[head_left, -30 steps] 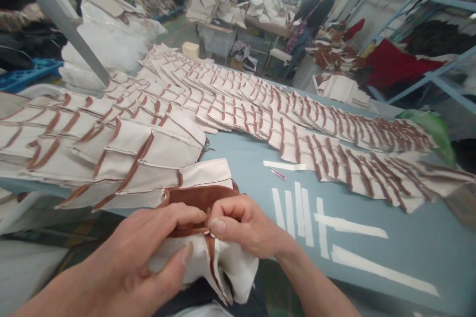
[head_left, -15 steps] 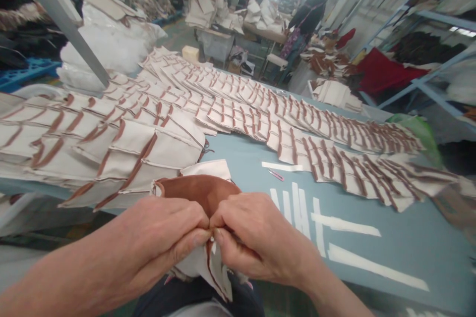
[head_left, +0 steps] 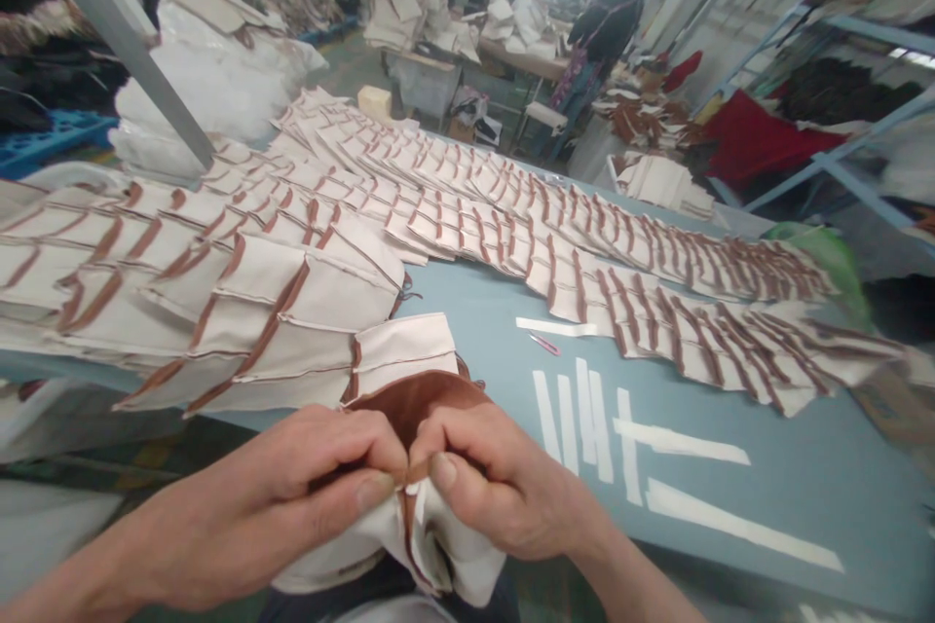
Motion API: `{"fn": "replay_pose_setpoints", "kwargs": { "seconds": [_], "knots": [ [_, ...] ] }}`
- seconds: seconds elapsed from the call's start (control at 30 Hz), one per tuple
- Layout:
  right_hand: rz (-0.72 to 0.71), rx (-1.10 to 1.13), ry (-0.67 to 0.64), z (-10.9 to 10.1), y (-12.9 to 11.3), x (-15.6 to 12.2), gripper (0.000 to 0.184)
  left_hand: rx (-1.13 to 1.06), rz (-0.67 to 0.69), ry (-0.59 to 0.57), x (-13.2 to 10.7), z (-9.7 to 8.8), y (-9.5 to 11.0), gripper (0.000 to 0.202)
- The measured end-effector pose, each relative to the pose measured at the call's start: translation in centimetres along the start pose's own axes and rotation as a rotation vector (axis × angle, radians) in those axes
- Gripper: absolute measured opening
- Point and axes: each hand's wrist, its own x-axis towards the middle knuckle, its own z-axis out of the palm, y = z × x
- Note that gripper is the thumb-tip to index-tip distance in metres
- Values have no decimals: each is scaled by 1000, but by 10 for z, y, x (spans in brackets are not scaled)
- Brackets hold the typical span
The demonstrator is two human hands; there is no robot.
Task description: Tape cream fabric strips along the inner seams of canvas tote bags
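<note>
My left hand (head_left: 292, 492) and my right hand (head_left: 497, 482) meet at the near edge of the blue table (head_left: 766, 477), both pinched shut on one cream fabric piece with brown trim (head_left: 416, 399). Thumbs and forefingers press together on its brown seam, and the cream cloth hangs down below my hands. Just behind it, overlapping rows of the same cream and brown pieces (head_left: 292, 282) cover the left and middle of the table.
White tape strips (head_left: 584, 409) and a small pink-handled tool (head_left: 544, 344) lie on the table to my right. More rows of pieces (head_left: 657, 292) stretch to the far right. A person (head_left: 606, 19) stands at a distant table with fabric stacks. White bags (head_left: 211, 78) sit at left.
The brown part of the piece has shifted lower between my fingers, and the cream flap behind it shows more. My hands stay joined at the seam.
</note>
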Motion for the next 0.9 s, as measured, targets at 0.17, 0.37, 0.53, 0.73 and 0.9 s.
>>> {"fn": "replay_pose_setpoints", "kwargs": {
  "seconds": [0.17,0.37,0.53,0.73,0.9],
  "knots": [
    [-83,-266,-8,-7,-12,1,21,116,-27,1,-4,7,-7,24],
    [-63,-374,-24,-14,-11,13,34,224,0,53,2,13,-4,27],
    [-78,-49,-50,-8,1,15,33,114,68,53,13,1,-8,28],
    [-65,22,158,-26,3,-8,42,-38,-13,64,19,-21,-16,48],
    [172,-41,247,-51,33,-20,61,-125,-91,25,24,-15,-11,44]
  ]
}}
